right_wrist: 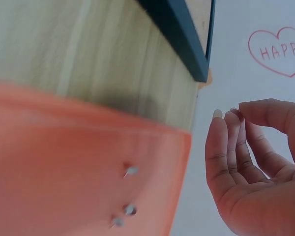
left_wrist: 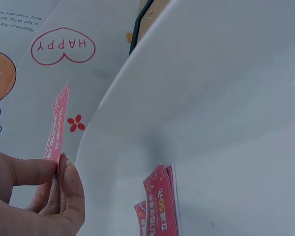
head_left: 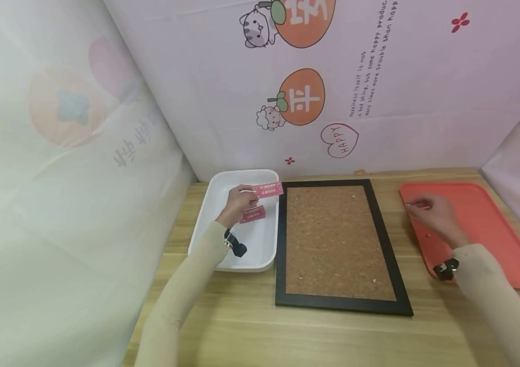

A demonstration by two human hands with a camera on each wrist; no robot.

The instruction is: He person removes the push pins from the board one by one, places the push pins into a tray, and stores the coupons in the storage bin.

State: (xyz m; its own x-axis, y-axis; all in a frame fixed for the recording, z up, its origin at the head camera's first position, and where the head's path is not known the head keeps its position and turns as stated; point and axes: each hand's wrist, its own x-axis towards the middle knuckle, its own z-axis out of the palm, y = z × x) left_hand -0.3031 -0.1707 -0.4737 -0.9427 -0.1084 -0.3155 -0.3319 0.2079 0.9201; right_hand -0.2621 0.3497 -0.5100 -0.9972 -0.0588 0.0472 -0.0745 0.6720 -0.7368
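My left hand [head_left: 239, 201] pinches a pink coupon [head_left: 269, 189] between thumb and fingers above the white tray [head_left: 232, 260]. More pink coupons [left_wrist: 161, 204] lie in that tray, overlapping in a small stack. Over the left edge of the red tray [head_left: 475, 214], my right hand [head_left: 434, 214] has its thumb and fingertips pressed together. A tiny pale spot shows at those tips, seemingly a pushpin, mostly hidden by the fingers. Several silver pushpins [right_wrist: 131, 209] lie in the red tray. Between the hands lies a cork board [head_left: 338, 239] with pushpins near some corners.
The cork board's black frame [head_left: 342, 303] sits close against the white tray's right side. Bare wooden table [head_left: 251, 326] runs along the front. Printed cloth [head_left: 223, 92] hangs behind the table and at both sides.
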